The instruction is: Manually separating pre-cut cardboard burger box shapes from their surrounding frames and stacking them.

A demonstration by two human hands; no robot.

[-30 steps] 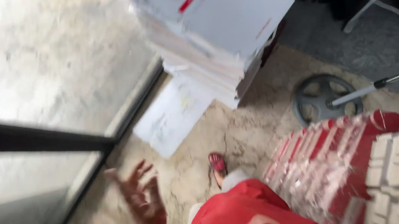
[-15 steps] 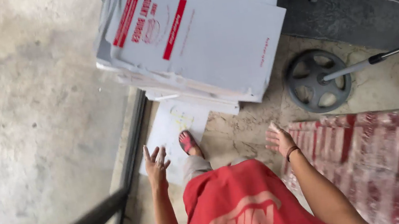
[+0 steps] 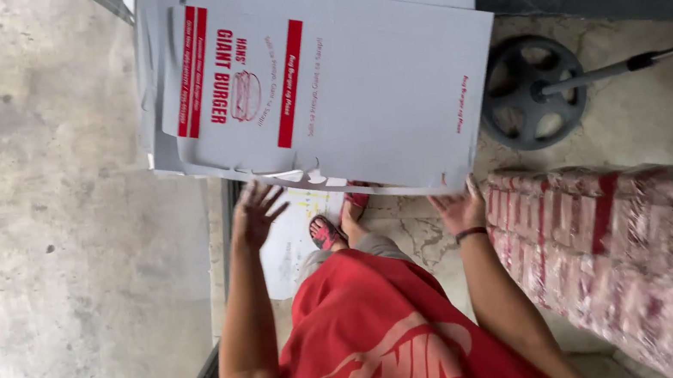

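Here, in the head view, the person looks straight down past a red shirt (image 3: 393, 355) at a stack of flat grey cardboard box blanks (image 3: 340, 84) printed in red, which fills the upper middle of the picture. The left hand (image 3: 253, 215) is raised just below the near edge of the stack, at its left corner, with the fingers spread wide and holding nothing; whether the fingertips touch the cardboard cannot be told. The right hand (image 3: 460, 209) is at the near right corner of the stack, its fingers loosely open and close to the edge of the top blank, the fingertips seeming to meet the underside, though a firm grip cannot be made out. A dark band sits on that wrist. Between the two forearms, a foot in a red sandal (image 3: 327, 232) stands on a white sheet of paper (image 3: 292, 247) lying on the marbled floor. To the right, shrink-wrapped bundles of red and white cartons (image 3: 620, 238) lie close beside the right arm. Beyond them, a round black metal base (image 3: 533, 92) with a pole rests on the floor, just beside the right edge of the stack. Bare concrete (image 3: 48, 236) covers the left side.
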